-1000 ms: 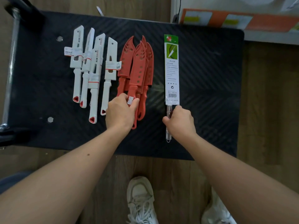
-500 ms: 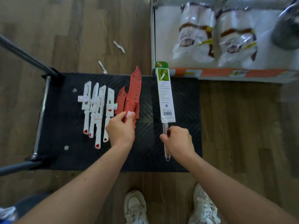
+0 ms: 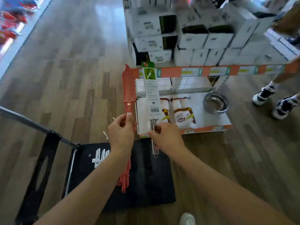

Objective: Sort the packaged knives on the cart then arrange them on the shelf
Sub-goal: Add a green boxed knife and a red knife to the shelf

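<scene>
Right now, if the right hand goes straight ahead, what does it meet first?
Likely the lower shelf; the carded knife the right hand grips would reach it first. Depth is unclear.

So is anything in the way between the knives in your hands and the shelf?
Nothing visible blocks them. The red knives and carded knife are up at the shelf; two bags and a bowl already sit on it.

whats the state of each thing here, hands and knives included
left hand, grips the red sheathed knives, held upright
right hand, grips the carded knife by its handle, held upright
white sheathed knives, lying on the cart
steel bowl, upright on the lower shelf
</scene>
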The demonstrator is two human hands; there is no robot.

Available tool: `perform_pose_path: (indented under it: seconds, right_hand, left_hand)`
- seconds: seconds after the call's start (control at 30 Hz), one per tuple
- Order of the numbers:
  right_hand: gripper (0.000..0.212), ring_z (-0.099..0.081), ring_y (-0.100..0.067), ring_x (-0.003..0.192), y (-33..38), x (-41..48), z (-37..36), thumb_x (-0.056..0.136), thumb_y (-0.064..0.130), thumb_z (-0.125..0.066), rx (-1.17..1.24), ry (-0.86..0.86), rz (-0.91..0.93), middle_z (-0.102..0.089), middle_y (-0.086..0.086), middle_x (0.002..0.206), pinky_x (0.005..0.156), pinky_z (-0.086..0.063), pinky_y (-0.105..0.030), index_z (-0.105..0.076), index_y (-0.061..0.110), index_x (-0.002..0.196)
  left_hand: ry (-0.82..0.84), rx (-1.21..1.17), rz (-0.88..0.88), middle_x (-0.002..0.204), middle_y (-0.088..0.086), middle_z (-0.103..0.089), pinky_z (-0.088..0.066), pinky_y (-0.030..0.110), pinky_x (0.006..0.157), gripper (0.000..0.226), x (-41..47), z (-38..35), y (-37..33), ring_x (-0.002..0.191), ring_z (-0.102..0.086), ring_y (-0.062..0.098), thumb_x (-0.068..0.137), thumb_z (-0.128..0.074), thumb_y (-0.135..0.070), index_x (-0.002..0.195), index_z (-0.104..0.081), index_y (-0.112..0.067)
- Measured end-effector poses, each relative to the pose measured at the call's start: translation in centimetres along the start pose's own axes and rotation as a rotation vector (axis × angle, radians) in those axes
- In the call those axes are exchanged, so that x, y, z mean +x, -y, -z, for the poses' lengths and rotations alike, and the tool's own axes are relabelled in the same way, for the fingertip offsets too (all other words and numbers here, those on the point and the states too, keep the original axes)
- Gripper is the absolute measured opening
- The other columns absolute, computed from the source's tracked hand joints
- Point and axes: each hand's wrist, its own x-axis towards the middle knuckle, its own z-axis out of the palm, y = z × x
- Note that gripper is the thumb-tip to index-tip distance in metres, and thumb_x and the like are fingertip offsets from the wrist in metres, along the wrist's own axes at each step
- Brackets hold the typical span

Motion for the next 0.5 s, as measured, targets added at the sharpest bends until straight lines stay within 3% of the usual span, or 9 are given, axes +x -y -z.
perform_pose_path:
  seconds: [0.17,0.33,0.43,0.5]
  right_hand:
    - [0.03,-0.064,-0.022,0.077,4.9,-3.3,9.0,0.087,0.03,-0.059,0.052,-0.107,0.068,-0.065,-0.009,0.079,0.074,-0.054,-0.032,-0.065,0.001,0.085]
    - [0.033,-0.065,-0.023,0.067,6.8,-6.9,17.0,0.085,0.036,-0.061,0.161,-0.125,0.037,-0.065,-0.009,0.069,0.067,-0.056,-0.039,-0.062,0.008,0.068]
    - [0.032,-0.061,-0.017,0.059,6.8,-8.7,21.5,0.087,0.031,-0.061,0.201,-0.134,0.077,-0.063,-0.008,0.067,0.06,-0.056,-0.031,-0.062,0.003,0.073]
    - [0.032,-0.056,-0.015,0.056,6.3,-9.5,24.4,0.087,0.03,-0.061,0.171,-0.155,0.123,-0.055,-0.002,0.06,0.051,-0.047,-0.024,-0.054,0.01,0.063]
  left_hand:
    - [0.033,0.004,-0.114,0.075,-0.004,-0.065,-0.052,0.038,0.084,0.016,-3.8,0.0,-10.0,0.079,-0.062,0.016,0.092,-0.054,-0.026,0.079,-0.063,-0.029]
    - [0.054,-0.052,-0.163,0.071,-0.004,-0.061,-0.047,0.005,0.053,0.025,-8.6,-2.3,-17.7,0.062,-0.057,0.001,0.094,-0.052,-0.021,0.105,-0.063,-0.002]
    - [0.082,-0.043,-0.238,0.072,-0.004,-0.06,-0.042,0.002,0.046,0.019,-11.5,-4.5,-20.9,0.052,-0.058,-0.007,0.095,-0.05,-0.021,0.102,-0.062,-0.008]
    - [0.08,-0.067,-0.25,0.074,-0.005,-0.061,-0.044,0.003,0.048,0.017,-13.3,-6.4,-22.8,0.059,-0.059,-0.003,0.095,-0.05,-0.023,0.103,-0.061,-0.014]
